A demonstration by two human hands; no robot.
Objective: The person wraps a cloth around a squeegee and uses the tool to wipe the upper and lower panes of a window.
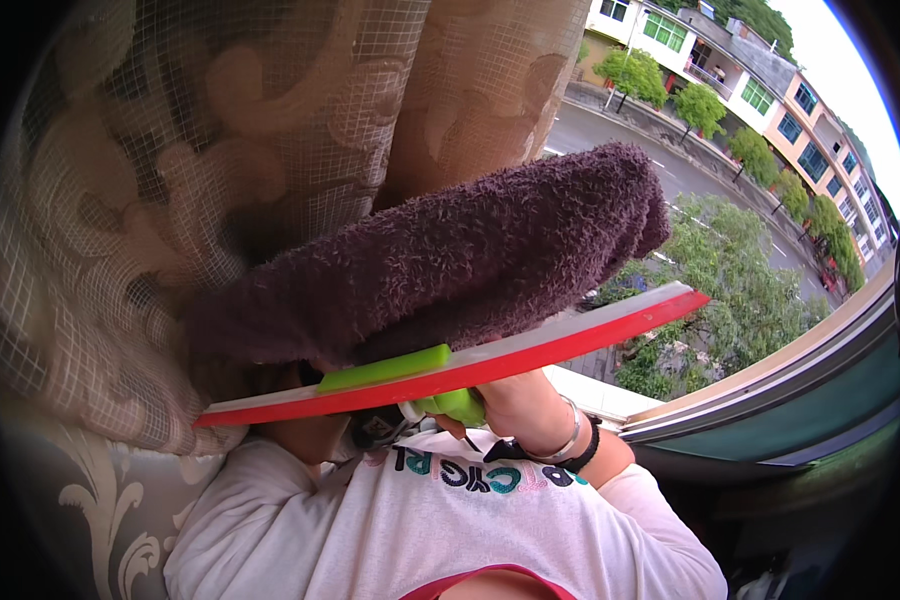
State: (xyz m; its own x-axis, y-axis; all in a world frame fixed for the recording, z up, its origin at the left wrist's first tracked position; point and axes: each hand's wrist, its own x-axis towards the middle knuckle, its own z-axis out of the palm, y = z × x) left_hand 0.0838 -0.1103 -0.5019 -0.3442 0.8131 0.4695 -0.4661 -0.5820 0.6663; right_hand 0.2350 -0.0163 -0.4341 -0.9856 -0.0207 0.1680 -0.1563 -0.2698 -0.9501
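A window squeegee (530, 352) with a long red-and-white blade and green fittings slants across in front of my chest, its right end higher. My right hand (522, 402) is closed around its green handle (457, 404), just below the blade. Right behind the blade stretches a fluffy dark purple cloth pad (470, 250); whether it is fixed to the squeegee I cannot tell. My left forearm rises behind the blade's left part, where the squeegee and pad hide most of my left hand (319, 367). Its fingers do not show.
Brown patterned curtains (300, 110) hang at the left and far side, touching the squeegee's left end. On the right runs an open window frame (770, 355). Beyond it, far below, are a street (610, 130), trees (730, 270) and buildings (740, 70).
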